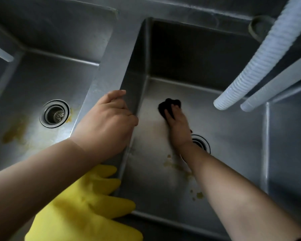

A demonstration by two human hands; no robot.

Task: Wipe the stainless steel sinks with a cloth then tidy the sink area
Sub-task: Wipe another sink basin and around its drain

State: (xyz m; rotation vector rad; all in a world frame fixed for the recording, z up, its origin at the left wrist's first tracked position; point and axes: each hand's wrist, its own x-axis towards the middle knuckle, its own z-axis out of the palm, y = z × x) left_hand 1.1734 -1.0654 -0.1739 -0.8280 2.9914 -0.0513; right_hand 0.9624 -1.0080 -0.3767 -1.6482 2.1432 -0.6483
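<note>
Two stainless steel sinks lie below me, the left sink and the right sink. My right hand reaches down to the floor of the right sink and presses a dark cloth against it, fingers over the cloth. My left hand grips the steel divider between the two basins, fingers curled over its edge. Yellowish stains mark the right sink floor near my forearm, which partly hides its drain. The left sink has an orange stain beside its strainer drain.
A yellow rubber glove lies on the front edge under my left forearm. Two pale hoses, one ribbed and one smooth, hang over the right sink from the upper right. A round plug or ring sits on the back ledge.
</note>
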